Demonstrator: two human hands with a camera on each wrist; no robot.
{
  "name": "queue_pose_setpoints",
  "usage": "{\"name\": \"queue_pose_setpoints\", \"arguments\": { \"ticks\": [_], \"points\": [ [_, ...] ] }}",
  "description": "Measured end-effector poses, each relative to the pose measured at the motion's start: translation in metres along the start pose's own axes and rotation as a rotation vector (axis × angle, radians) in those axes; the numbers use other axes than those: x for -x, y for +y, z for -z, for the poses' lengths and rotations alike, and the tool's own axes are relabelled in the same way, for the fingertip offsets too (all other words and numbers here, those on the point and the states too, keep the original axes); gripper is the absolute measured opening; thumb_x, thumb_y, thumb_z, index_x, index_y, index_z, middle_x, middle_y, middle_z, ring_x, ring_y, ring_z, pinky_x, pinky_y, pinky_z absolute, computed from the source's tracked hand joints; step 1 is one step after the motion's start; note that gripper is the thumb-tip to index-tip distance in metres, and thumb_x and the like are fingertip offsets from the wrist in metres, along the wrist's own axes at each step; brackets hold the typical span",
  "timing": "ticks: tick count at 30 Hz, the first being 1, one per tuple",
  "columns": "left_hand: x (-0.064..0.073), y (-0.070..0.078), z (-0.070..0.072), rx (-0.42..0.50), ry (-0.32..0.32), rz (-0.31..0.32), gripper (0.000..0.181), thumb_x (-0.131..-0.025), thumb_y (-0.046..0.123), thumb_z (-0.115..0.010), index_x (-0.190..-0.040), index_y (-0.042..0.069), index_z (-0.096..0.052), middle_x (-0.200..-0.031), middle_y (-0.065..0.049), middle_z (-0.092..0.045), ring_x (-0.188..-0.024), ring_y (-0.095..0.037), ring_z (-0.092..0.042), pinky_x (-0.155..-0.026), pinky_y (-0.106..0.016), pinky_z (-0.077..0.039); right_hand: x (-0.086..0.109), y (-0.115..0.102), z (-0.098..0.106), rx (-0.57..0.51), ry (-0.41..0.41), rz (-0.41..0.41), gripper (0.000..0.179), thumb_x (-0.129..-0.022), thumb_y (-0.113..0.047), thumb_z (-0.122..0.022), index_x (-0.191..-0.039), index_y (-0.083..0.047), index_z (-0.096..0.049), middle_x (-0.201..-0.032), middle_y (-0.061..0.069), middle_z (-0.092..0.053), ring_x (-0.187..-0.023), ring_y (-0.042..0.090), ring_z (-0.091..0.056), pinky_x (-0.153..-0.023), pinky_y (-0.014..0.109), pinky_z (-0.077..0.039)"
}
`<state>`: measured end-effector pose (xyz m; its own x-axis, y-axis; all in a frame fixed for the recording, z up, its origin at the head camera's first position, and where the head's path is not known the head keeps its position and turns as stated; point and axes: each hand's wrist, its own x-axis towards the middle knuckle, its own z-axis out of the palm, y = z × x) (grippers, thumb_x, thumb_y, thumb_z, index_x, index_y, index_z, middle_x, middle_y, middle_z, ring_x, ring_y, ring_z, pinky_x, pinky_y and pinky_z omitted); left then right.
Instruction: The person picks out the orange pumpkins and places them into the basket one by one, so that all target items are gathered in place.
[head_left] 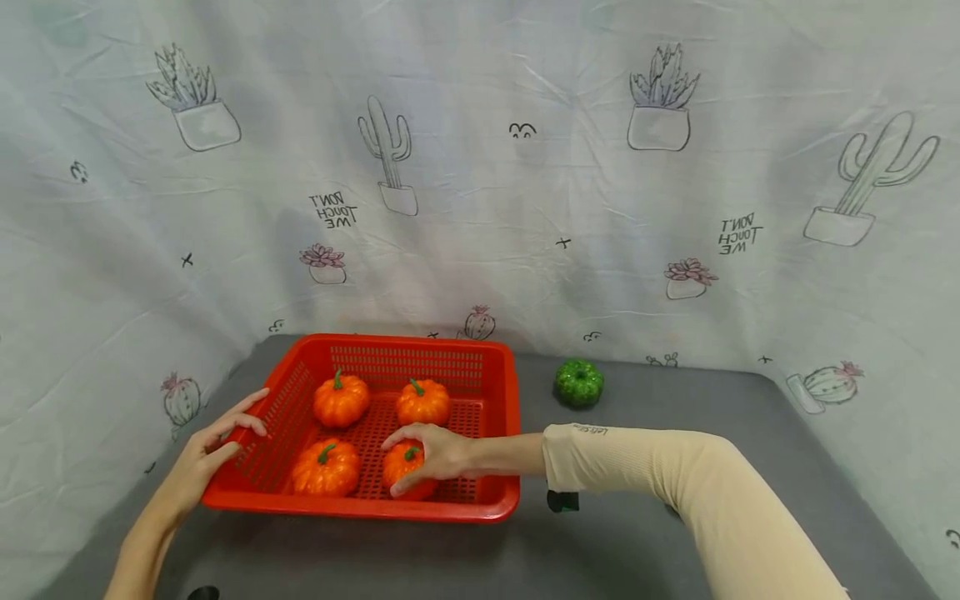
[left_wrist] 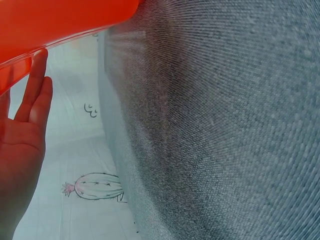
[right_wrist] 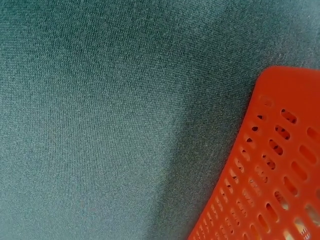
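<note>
A red plastic basket (head_left: 360,506) with slotted walls holds several small orange pumpkins, two at the back and two at the front. My left hand (head_left: 202,454) holds the basket's left rim; in the left wrist view, fingers (left_wrist: 37,92) of it reach up to the rim from outside. Inside the basket, my right hand (head_left: 442,454) grips the front right pumpkin (head_left: 397,468), thumb on the near side and fingers on the far side. Beside it sits the front left pumpkin (head_left: 326,469). The right wrist view shows the basket's slotted wall (right_wrist: 280,165) but not the hand.
A green pumpkin (head_left: 579,383) stands on the grey table (head_left: 660,400) right of the basket. A small dark object (head_left: 562,501) shows below the right sleeve, another (head_left: 203,592) at the front edge. A white curtain (head_left: 480,167) printed with cacti hangs behind the table.
</note>
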<state>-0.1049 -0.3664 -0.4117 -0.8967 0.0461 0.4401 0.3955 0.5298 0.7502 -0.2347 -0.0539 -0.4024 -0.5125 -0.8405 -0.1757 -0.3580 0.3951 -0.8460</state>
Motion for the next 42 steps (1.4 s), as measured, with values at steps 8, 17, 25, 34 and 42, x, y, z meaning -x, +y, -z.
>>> {"name": "queue_pose_setpoints", "arguments": {
  "ticks": [8, 17, 25, 34, 42],
  "points": [
    [0.0028, -0.0024, -0.0018, 0.017, 0.004, 0.000, 0.023, -0.092, -0.014, -0.039, -0.102, -0.004, -0.057, -0.150, -0.001, -0.037, -0.129, -0.003, -0.034, -0.071, -0.024, -0.038, 0.0043, -0.0014, 0.0026, -0.022, -0.042, -0.107, 0.061, -0.073, -0.008, -0.083, -0.126, -0.020, -0.057, -0.138, 0.002, -0.046, -0.116, 0.016, -0.047, -0.096, 0.035, -0.040],
    [0.0054, -0.0005, -0.0013, -0.001, 0.013, 0.018, 0.021, -0.094, -0.010, -0.039, -0.102, -0.003, -0.058, -0.149, 0.002, -0.038, -0.129, 0.000, -0.034, -0.072, -0.025, -0.034, 0.0021, -0.0014, 0.0013, -0.038, -0.050, -0.109, 0.060, -0.071, -0.004, -0.084, -0.123, -0.018, -0.058, -0.135, 0.001, -0.048, -0.117, 0.016, -0.048, -0.097, 0.034, -0.039],
    [0.0033, -0.0009, -0.0011, -0.017, 0.015, 0.014, 0.021, -0.095, -0.009, -0.039, -0.102, -0.003, -0.058, -0.149, 0.005, -0.038, -0.126, -0.001, -0.036, -0.069, -0.025, -0.037, 0.0017, -0.0033, 0.0031, -0.077, -0.079, -0.115, 0.056, -0.074, -0.004, -0.081, -0.124, -0.020, -0.060, -0.141, 0.001, -0.044, -0.127, 0.020, -0.042, -0.101, 0.042, -0.036],
    [0.0011, 0.0006, -0.0011, -0.012, -0.001, 0.019, 0.020, -0.095, -0.008, -0.039, -0.103, -0.004, -0.058, -0.150, 0.002, -0.036, -0.129, 0.000, -0.033, -0.071, -0.025, -0.036, -0.0016, -0.0004, 0.0011, -0.119, -0.041, -0.105, 0.064, -0.064, 0.009, -0.083, -0.118, -0.018, -0.061, -0.121, -0.003, -0.053, -0.095, 0.012, -0.054, -0.083, 0.028, -0.045],
    [-0.0003, 0.0018, -0.0014, -0.002, 0.008, 0.008, 0.022, -0.093, -0.011, -0.040, -0.102, -0.003, -0.058, -0.149, 0.001, -0.038, -0.129, -0.001, -0.034, -0.071, -0.025, -0.036, 0.0011, -0.0021, 0.0061, -0.130, -0.069, -0.107, 0.074, -0.061, 0.021, -0.077, -0.123, -0.016, -0.059, -0.131, 0.002, -0.047, -0.098, 0.013, -0.051, -0.077, 0.029, -0.049]
  ]
}}
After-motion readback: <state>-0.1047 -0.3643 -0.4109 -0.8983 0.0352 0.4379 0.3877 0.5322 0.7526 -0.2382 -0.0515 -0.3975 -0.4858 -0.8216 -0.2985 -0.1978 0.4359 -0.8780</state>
